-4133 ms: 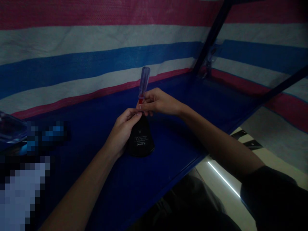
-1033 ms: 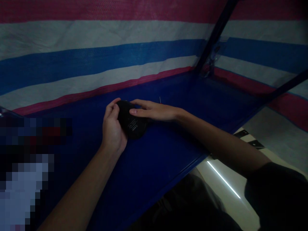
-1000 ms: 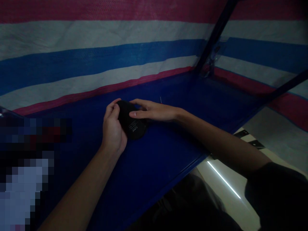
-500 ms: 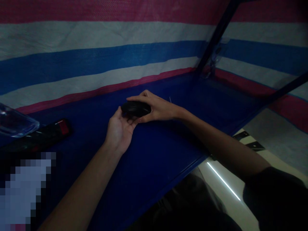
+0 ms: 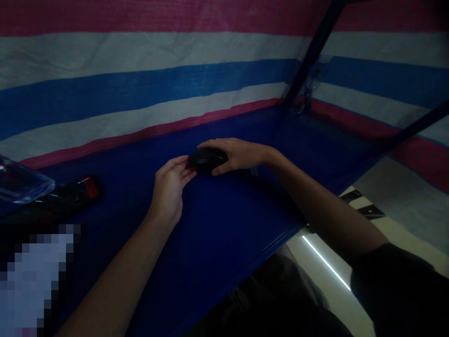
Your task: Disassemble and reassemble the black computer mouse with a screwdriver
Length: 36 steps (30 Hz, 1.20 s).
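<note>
A black computer mouse (image 5: 207, 159) is at the middle of the blue surface. My right hand (image 5: 243, 153) wraps over it from the right, fingers along the far side and thumb along the near side. From the left, my left hand (image 5: 169, 185) reaches to the mouse's front end, its fingers closed together there. The mouse hides part of those fingertips. Whether the mouse rests on the surface or is slightly lifted, I cannot tell.
The blue surface (image 5: 210, 234) has its near edge at lower right. At left lie a black-and-red object (image 5: 79, 192) and a clear plastic container (image 5: 24, 180). A dark blue post (image 5: 310, 58) stands at back right, before striped sheeting (image 5: 140, 84).
The mouse and my right hand have moved slightly right and levelled out. My left hand has turned from palm up beneath the mouse to gripping at its front end.
</note>
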Tool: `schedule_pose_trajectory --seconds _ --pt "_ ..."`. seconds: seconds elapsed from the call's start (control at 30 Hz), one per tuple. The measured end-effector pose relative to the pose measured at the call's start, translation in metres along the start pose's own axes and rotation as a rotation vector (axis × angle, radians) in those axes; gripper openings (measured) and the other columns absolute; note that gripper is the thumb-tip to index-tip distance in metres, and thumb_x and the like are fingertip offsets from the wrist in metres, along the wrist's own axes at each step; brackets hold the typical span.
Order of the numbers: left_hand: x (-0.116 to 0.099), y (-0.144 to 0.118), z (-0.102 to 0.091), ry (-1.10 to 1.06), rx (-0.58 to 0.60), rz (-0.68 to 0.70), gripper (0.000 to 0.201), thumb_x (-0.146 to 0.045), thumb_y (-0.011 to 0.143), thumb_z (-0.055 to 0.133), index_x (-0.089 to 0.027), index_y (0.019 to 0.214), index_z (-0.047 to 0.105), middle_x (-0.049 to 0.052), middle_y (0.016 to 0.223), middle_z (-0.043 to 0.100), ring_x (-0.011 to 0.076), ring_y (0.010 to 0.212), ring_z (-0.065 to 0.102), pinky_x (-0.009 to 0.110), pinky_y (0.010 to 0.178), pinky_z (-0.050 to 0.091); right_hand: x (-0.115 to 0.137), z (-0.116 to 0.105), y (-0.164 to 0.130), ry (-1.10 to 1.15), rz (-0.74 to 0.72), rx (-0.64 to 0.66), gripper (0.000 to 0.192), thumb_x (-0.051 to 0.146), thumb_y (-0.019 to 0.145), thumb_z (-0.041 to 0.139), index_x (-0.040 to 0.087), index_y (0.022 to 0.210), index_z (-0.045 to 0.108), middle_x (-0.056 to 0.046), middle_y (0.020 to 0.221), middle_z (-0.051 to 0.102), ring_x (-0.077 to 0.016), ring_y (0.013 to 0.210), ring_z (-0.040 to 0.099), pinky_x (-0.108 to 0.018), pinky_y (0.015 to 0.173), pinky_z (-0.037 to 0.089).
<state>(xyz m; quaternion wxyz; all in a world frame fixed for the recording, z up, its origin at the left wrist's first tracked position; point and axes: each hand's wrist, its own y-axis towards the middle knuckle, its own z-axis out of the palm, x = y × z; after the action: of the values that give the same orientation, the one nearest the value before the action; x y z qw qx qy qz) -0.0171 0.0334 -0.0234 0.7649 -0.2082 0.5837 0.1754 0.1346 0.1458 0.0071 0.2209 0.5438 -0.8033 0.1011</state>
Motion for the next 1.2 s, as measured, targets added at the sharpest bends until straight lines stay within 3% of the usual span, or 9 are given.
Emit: schedule_pose_trajectory --seconds 0.13,0.27,0.37,0.47,0.63,0.77,0.97,1.1,1.2 --pt "0.006 0.003 -0.005 0.212 0.057 0.143 0.01 -0.02 0.075 0.056 -0.016 0.08 0.064 0.005 0.08 0.064 0.0178 0.077 0.063 0.036 0.078 0.053 -0.004 -0.005 -0.003 -0.073 0.084 0.017 0.07 0.032 0.071 0.074 0.016 0.134 0.049 -0.011 0.126 0.059 -0.0242 0.114 0.055 -0.038 0.097 0.041" --pt "0.011 0.006 -0.008 0.402 0.074 0.242 0.02 -0.025 0.073 0.064 -0.019 0.091 0.062 0.003 0.086 0.062 0.0191 0.08 0.062 0.039 0.08 0.051 -0.003 -0.006 -0.003 0.078 0.046 0.093 0.061 0.043 0.078 0.068 0.017 0.131 0.052 -0.008 0.123 0.062 -0.0211 0.109 0.058 -0.034 0.093 0.043" --pt "0.01 0.007 -0.007 0.428 0.097 0.24 0.034 -0.028 0.068 0.072 -0.02 0.099 0.061 0.007 0.101 0.063 0.022 0.092 0.062 0.042 0.09 0.047 0.0 -0.005 -0.002 0.149 0.021 0.104 0.057 0.042 0.079 0.067 0.016 0.128 0.055 -0.008 0.121 0.063 -0.0209 0.107 0.059 -0.035 0.093 0.044" --pt "0.008 0.007 -0.005 0.349 0.205 0.196 0.05 -0.027 0.062 0.078 -0.02 0.108 0.059 0.009 0.115 0.062 0.0244 0.11 0.059 0.042 0.101 0.041 0.003 -0.005 -0.003 0.207 0.008 0.069 0.056 0.033 0.075 0.072 0.017 0.126 0.056 -0.008 0.12 0.064 -0.0206 0.106 0.06 -0.036 0.093 0.045" --pt "0.008 0.008 -0.008 0.475 0.379 0.215 0.071 -0.029 0.059 0.081 -0.021 0.123 0.052 0.01 0.121 0.062 0.0274 0.114 0.058 0.046 0.103 0.039 0.007 -0.007 -0.004 0.284 -0.008 0.047 0.056 0.015 0.069 0.072 0.015 0.123 0.055 -0.007 0.117 0.065 -0.0192 0.105 0.06 -0.034 0.092 0.046" --pt "0.01 0.008 -0.009 0.642 0.355 0.326 0.077 -0.032 0.059 0.082 -0.022 0.128 0.05 0.011 0.121 0.062 0.0297 0.113 0.058 0.047 0.101 0.04 0.009 -0.007 -0.005 0.349 -0.002 0.059 0.052 0.013 0.071 0.07 0.018 0.121 0.057 -0.005 0.117 0.065 -0.0186 0.107 0.061 -0.034 0.094 0.047" --pt "0.009 0.006 -0.009 0.661 0.382 0.334 0.075 -0.031 0.058 0.083 -0.024 0.126 0.051 0.009 0.115 0.064 0.0302 0.108 0.06 0.048 0.098 0.042 0.011 -0.008 -0.006 0.302 -0.025 0.07 0.053 0.015 0.069 0.073 0.016 0.12 0.058 -0.006 0.118 0.065 -0.018 0.108 0.06 -0.031 0.096 0.045" --pt "0.007 0.006 -0.009 0.652 0.307 0.318 0.08 -0.026 0.051 0.086 -0.025 0.124 0.053 0.008 0.111 0.064 0.0323 0.108 0.06 0.05 0.1 0.04 0.011 -0.015 -0.009 0.317 -0.066 -0.011 0.052 0.018 0.07 0.073 0.016 0.119 0.058 -0.005 0.118 0.064 -0.0184 0.107 0.06 -0.033 0.093 0.046" --pt "0.007 0.006 -0.009 0.604 0.314 0.305 0.081 -0.023 0.05 0.086 -0.026 0.124 0.052 0.007 0.112 0.064 0.0311 0.11 0.059 0.049 0.101 0.038 0.006 -0.02 -0.01 0.244 -0.046 -0.102 0.053 0.024 0.071 0.074 0.015 0.12 0.057 -0.006 0.115 0.065 -0.0186 0.102 0.061 -0.033 0.089 0.046"
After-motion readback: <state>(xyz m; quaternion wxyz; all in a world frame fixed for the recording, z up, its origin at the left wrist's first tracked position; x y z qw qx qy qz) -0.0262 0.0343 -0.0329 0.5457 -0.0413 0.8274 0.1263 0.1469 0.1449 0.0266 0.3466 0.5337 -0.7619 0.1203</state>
